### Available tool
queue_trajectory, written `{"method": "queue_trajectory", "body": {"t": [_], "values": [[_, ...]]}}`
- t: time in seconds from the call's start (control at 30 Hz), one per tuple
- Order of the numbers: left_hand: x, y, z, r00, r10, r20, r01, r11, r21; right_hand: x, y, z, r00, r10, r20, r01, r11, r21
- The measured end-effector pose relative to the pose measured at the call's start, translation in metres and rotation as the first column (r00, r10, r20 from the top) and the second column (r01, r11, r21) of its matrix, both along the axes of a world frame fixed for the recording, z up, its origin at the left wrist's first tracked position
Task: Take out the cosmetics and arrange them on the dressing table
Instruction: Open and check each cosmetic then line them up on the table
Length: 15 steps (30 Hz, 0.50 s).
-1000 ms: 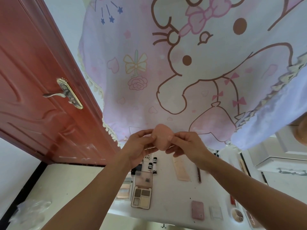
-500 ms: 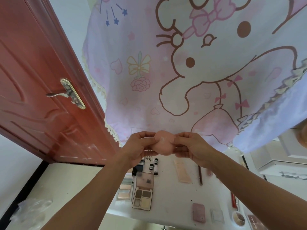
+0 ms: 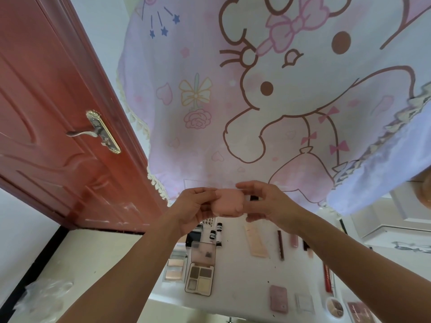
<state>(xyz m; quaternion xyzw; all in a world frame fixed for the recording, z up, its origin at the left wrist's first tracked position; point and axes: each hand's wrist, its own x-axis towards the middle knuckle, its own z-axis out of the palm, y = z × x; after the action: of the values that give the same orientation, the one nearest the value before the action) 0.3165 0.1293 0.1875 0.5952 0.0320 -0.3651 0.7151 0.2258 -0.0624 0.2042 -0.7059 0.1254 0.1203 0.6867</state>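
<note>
The left hand and right hand pinch a soft, rounded pink makeup sponge between them. Under the left wrist lies an open rectangular four-pan eyeshadow palette.

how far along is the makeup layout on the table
Well along, it seems. Done: an open eyeshadow palette, a pink compact, a brown pencil and several other items lie spread on the dressing table. In hand: the left hand and right hand both pinch a pink sponge above the table. Left: setting that sponge down. Whether more cosmetics wait out of view cannot be told.
</note>
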Motion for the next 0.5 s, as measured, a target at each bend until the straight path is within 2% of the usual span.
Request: {"method": "queue_trajectory", "body": {"t": [0.07,0.17,0.3,0.4,0.5], "values": [[0.0,-0.001,0.001,1.0,-0.004,-0.011,0.004,1.0,-0.004,0.0,-0.001,0.004,0.997,0.057,0.048,-0.052,0.992,-0.112],[-0.001,-0.002,0.002,1.0,-0.005,-0.006,0.005,0.998,-0.059,0.002,-0.003,0.005,0.995,0.028,0.095,-0.01,0.984,-0.179],[-0.006,-0.001,0.008,0.999,-0.027,-0.035,0.016,0.961,-0.276,0.005,-0.008,0.0,0.987,-0.052,0.152,0.072,0.989,-0.13],[-0.007,-0.003,0.012,1.0,-0.012,-0.004,0.01,0.956,-0.292,0.007,-0.01,0.001,0.987,-0.06,0.15,0.062,0.998,-0.01],[-0.008,-0.004,0.012,1.0,-0.004,0.019,0.008,0.965,-0.263,0.009,-0.012,0.001,0.99,0.008,0.138,0.007,0.994,-0.112]]}}
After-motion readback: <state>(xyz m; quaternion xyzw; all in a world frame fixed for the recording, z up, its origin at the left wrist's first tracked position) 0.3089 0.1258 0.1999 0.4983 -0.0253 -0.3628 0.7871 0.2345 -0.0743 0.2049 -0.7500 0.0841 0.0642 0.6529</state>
